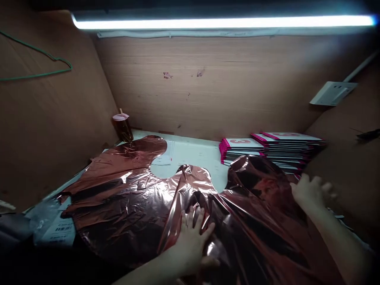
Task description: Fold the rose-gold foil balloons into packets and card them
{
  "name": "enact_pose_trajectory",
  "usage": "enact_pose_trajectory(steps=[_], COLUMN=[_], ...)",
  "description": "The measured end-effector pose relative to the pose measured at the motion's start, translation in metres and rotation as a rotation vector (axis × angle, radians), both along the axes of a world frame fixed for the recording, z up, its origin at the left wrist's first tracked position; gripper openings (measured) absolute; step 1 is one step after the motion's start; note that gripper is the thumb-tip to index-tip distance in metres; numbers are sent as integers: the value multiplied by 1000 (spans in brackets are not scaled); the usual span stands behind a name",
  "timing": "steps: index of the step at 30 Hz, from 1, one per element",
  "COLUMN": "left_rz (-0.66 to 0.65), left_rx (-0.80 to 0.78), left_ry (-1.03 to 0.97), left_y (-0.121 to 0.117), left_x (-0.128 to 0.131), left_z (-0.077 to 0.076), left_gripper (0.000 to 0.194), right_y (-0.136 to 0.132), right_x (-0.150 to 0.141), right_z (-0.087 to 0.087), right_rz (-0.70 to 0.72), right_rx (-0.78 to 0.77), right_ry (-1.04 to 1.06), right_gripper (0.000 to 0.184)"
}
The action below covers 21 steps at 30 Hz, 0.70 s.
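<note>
A large, flat, shiny rose-gold foil balloon (133, 206) with a curvy outline is spread over the white work surface (196, 152). Creases and folds run through its middle and right part. My left hand (191, 239) lies palm down on the middle of the foil, fingers spread. At the foil's right edge, my right hand (311, 190) is raised with its fingers loosely bent and apart, somewhat blurred. Nothing shows in its grasp.
Stacks of flat pink-edged packs (242, 144) printed with a 3 stand at the back right. A foil-wrapped roll (123, 128) stands at the back left. Clear plastic with a barcode label (61, 229) lies at left. Cardboard walls (184, 95) enclose the space beneath a tube light (222, 23).
</note>
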<state>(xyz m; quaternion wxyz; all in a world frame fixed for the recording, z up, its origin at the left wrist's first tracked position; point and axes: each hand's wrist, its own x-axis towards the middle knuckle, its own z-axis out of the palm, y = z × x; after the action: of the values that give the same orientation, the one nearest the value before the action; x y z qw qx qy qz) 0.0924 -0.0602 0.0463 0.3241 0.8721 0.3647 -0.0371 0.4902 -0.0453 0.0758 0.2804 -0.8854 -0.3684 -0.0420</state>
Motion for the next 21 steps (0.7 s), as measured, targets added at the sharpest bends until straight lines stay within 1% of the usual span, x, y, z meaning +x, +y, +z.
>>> enact_pose_trajectory(steps=[1, 3, 4, 5, 6, 8, 9, 11, 13, 16, 18, 19, 20, 21], left_rz=[62, 164, 178, 165, 138, 87, 79, 79, 70, 74, 89, 90, 89, 85], left_rx=[-29, -119, -169, -208, -223, -171, -122, -36, 35, 172, 254, 278, 291, 296], left_ry=[6, -44, -98, -157, -206, -228, -194, -78, 21, 48, 45, 47, 50, 48], left_y=[-2, -5, -5, -4, -2, 4, 7, 15, 21, 26, 28, 29, 30, 31], left_x=[16, 38, 42, 42, 36, 16, 3, -21, -35, -39, -34, -31, -29, -26], left_z=[0, 4, 8, 12, 16, 18, 17, 8, -6, -25, -31, -33, -33, -34], left_gripper=[92, 94, 94, 94, 92, 87, 85, 81, 83, 85, 83, 81, 81, 80], right_y=[-1, -8, -15, -24, -34, -54, -64, -78, -86, -89, -86, -81, -74, -64], right_x=[-15, -54, -74, -92, -105, -118, -119, -110, -96, -78, -74, -76, -84, -96], right_z=[-7, -31, -47, -63, -80, -106, -116, -127, -129, -121, -109, -101, -92, -83], right_rz=[-24, 20, 73, 104, 86, -13, -62, -92, -76, -100, -139, -147, -124, -63], right_rx=[-17, -73, -112, -139, -176, -258, -292, -325, -341, -362, -366, -357, -338, -306], right_ry=[-17, 45, 104, 181, 219, 198, 146, 43, 13, 49, 50, 14, -45, -120], right_gripper=[47, 58, 61, 68, 76, 88, 90, 89, 90, 93, 95, 95, 93, 89])
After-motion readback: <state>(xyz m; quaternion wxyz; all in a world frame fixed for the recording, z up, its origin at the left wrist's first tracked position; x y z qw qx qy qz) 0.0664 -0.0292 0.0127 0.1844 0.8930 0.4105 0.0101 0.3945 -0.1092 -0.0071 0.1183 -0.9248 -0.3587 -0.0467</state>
